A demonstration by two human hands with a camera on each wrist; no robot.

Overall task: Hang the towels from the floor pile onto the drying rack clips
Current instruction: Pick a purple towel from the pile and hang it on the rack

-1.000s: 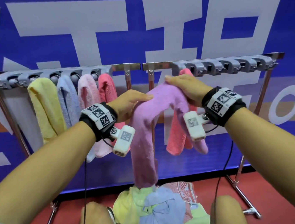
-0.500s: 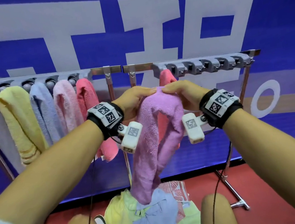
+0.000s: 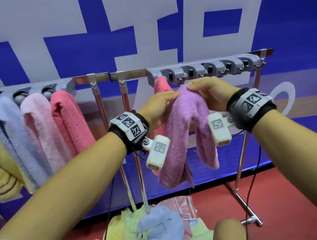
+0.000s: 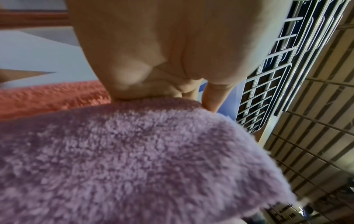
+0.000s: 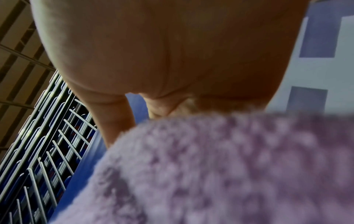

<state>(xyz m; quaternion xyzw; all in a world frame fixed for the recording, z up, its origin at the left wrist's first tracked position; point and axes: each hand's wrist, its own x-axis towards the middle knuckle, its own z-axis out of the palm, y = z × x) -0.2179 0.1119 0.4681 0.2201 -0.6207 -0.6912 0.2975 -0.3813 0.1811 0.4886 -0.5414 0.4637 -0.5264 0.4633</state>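
Basically, both hands were on the purple towel [image 3: 186, 128], held up just below the rack's [image 3: 196, 63] row of grey clips [image 3: 209, 70]. The left hand [image 3: 157, 110] and right hand [image 3: 209, 91] each pinched the fold at the top, fingers clamped on the cloth, with the two ends drooping down either side. A red towel [image 3: 160, 85] hung from the clip right behind. Four more hung on the left section — yellow, blue, pink, red. The pile [image 3: 153, 232] sat on the floor below, several left.

Handling, as a guess: soft terry, light, floppy, no stiffness — it would sag wherever unsupported. Not slippery; the nap grips well. Best hold looked like the bunched fold itself, keeping it narrow enough to push up into an empty clip. Risk: a fat wad jamming or only half catching.
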